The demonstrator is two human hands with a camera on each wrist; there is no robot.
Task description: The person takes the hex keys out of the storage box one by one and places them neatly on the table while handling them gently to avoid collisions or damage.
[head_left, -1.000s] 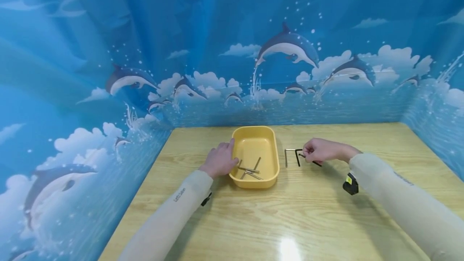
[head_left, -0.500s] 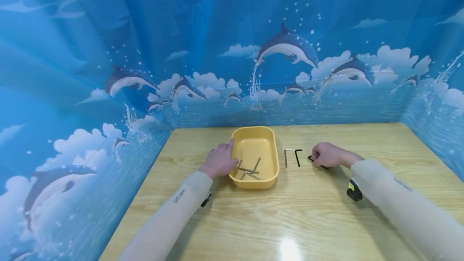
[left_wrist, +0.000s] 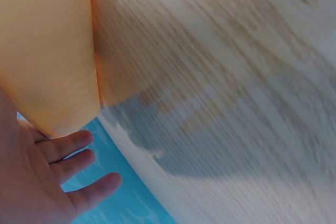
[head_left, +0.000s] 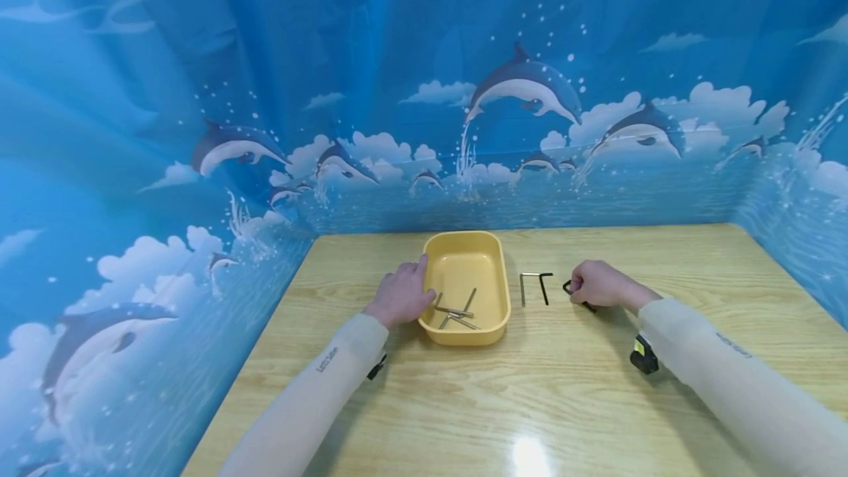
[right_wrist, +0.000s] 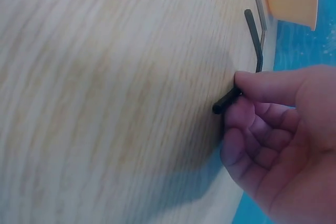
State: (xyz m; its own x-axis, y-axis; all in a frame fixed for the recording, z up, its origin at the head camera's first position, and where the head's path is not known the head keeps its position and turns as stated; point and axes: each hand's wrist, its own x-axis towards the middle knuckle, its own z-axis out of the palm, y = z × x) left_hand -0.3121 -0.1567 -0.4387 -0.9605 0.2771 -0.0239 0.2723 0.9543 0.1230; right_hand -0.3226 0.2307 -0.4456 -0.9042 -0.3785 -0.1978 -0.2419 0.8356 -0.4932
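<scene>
The right hand (head_left: 599,284), pinching a black hex key (right_wrist: 227,102), has shifted right — so that key is now apart from the silver key (head_left: 522,291) and second black key (head_left: 544,291) — left hand (head_left: 401,293) spread against the tray (head_left: 464,338)

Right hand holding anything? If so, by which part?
A black bent hex key, pinched partway along its length by the fingers; part protrudes on either side.

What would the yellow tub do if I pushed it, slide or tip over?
The yellow tub would probably slide, since it looks low and sits flat on the table. The metal rods lie loose inside, so they might shift. Its walls hold their shape, so it's likely stiff.
</scene>
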